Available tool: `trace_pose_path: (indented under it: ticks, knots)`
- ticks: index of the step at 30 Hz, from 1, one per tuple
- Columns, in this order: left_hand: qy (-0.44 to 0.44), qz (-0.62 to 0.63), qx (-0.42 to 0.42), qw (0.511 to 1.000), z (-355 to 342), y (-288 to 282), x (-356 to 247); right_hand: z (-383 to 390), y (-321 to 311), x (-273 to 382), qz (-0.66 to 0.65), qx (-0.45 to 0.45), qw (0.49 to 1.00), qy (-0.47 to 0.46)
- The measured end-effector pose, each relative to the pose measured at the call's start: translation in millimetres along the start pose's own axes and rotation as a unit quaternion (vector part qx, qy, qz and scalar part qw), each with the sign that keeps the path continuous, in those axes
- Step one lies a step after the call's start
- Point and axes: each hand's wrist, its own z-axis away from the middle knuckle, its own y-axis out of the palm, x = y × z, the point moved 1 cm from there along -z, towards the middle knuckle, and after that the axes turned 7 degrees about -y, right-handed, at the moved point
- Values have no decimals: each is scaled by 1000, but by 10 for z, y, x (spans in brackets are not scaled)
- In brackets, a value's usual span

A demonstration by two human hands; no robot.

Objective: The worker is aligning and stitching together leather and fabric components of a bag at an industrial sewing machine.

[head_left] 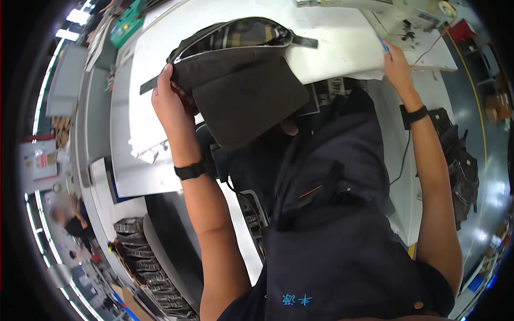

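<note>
A dark brown-black bag (246, 96) lies at the front edge of the white work table, its long zipped mouth gaping. Plaid lining (235, 36) shows inside, and a flap hangs down over the table edge. Short strap tabs stick out at both ends of the zipper. My left hand (172, 101) grips the bag's left end, thumb on top near the zipper end and fingers partly hidden behind it. Away to the right, my right hand (397, 67) is closed around a small blue-tipped thing (385, 47), mostly hidden by the fingers, above the table's right part.
White sheeting covers the table (342, 37). Machine parts and a tape roll (446, 9) stand at the far right. Dark bags (461, 171) hang at the right side. Stacked plaid pieces (147, 267) lie at lower left. Another person (77, 219) is farther off, left.
</note>
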Motion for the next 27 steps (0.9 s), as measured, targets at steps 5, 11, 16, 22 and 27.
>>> trace_pose_path:
  ticks: [5, 11, 16, 22, 27]
  knots:
    - [-172, 93, 102, 975, -154, -298, -159, 2, -48, -142, -110, 26, 982, 152]
    - [-255, 139, 55, 955, -210, -499, 3, -165, -268, 992, -183, -41, 982, -27]
    - [-276, 123, 112, 947, -310, -531, -22, -467, 259, 2281, -272, 46, 927, -255]
    - [-302, 0, 92, 949, -434, -492, -536, -729, 112, 2497, -239, 148, 913, -294]
    - [-87, -338, 169, 922, -514, -343, -457, -550, -409, 2553, -369, 154, 886, -234]
